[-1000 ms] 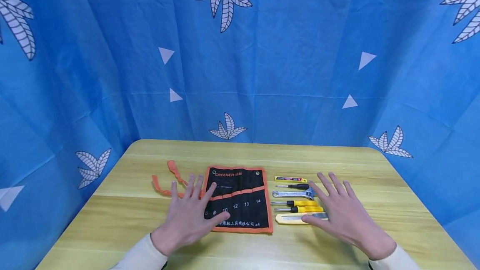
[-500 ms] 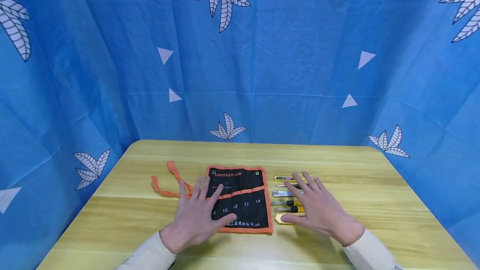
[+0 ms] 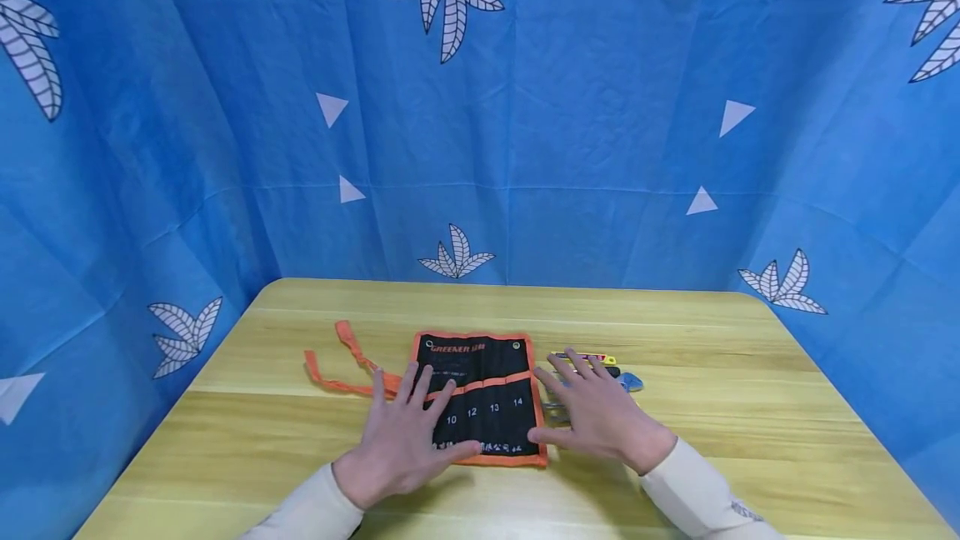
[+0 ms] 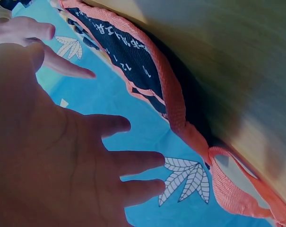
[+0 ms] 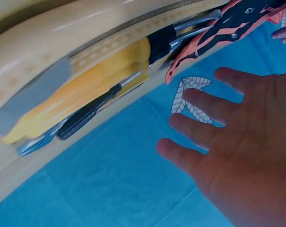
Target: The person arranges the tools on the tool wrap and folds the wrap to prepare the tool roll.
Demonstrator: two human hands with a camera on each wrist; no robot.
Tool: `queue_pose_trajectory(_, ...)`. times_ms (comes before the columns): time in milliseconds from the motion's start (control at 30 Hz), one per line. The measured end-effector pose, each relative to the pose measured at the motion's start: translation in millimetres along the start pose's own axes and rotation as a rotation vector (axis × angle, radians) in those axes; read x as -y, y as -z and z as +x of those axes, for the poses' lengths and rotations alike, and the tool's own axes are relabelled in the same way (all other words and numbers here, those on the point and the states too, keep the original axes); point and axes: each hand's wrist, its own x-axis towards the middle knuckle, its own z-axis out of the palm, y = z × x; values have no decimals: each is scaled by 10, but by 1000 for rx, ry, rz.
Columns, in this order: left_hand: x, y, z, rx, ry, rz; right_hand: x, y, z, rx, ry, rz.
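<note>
A black tool pouch (image 3: 487,369) with orange trim and pocket numbers lies flat on the table. My left hand (image 3: 408,440), fingers spread, hovers over its lower left part and holds nothing. Across the row of tools at the pouch's right is my right hand (image 3: 600,417), also spread, its thumb overlapping the pouch's right edge. The hand hides most of that row in the head view. The right wrist view shows a utility knife (image 5: 39,52), yellow screwdriver handles (image 5: 105,71), a slim black screwdriver (image 5: 86,113) and part of an adjustable wrench (image 5: 34,144).
Orange tie straps (image 3: 352,348) trail left from the pouch. A small yellow case (image 3: 609,360) lies at the far end of the tool row. The wooden table (image 3: 225,440) meets a blue patterned curtain (image 3: 600,123) at the back.
My right hand has moved left, from the right ends of the tools across them to the pouch's edge. My left hand has shifted a little to the right. The pouch stays put.
</note>
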Motion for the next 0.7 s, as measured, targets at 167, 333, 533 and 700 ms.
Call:
queue_pose_trajectory(167, -31, -20, 10, 26, -3, -1, 49, -40, 150, 49, -11, 0)
queue_pose_trajectory(333, -41, -49, 18, 75, 6, -12, 107, -81, 296, 96, -27, 8)
queue_pose_trajectory(533, -27, -88, 32, 113, 25, -52, 168, -142, 417, 145, -44, -37)
queue_pose_trajectory(700, -5, -102, 40, 120, 28, -60, 196, -204, 472, 176, -62, -75)
